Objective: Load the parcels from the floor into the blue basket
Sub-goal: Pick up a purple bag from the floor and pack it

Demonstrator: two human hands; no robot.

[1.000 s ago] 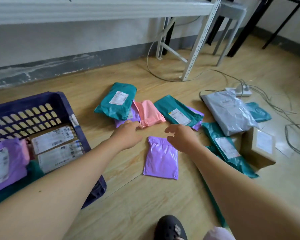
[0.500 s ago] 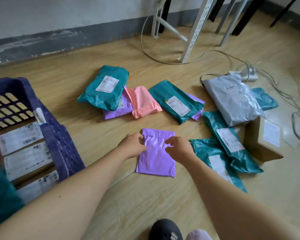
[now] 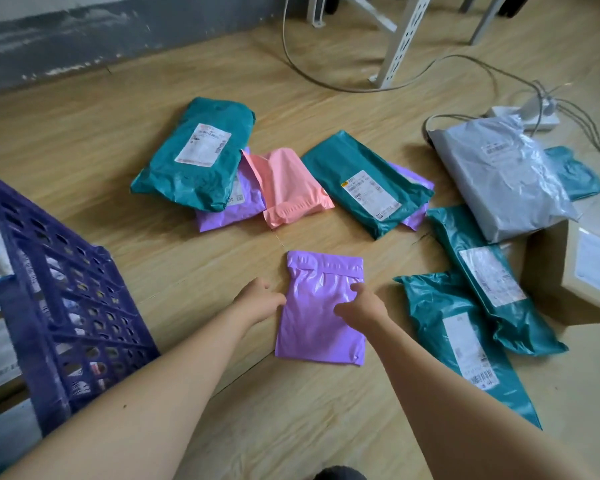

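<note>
We can't tell if the curled fingers point(image 3: 356, 289) of left hand point(image 3: 260, 302) and right hand point(image 3: 362, 308) grip the purple mailer point(image 3: 317, 336) yet; slick flat film could slip short of the blue basket point(image 3: 66, 306).

- Pale wood-plank floor point(image 3: 84, 140) — seams visible, evenly lit.
- Wall point(image 3: 118, 32) with a scuffed dark-grey base band.
- White perforated metal leg point(image 3: 400, 39) behind.
- White power strip point(image 3: 541, 117) far right.
</note>
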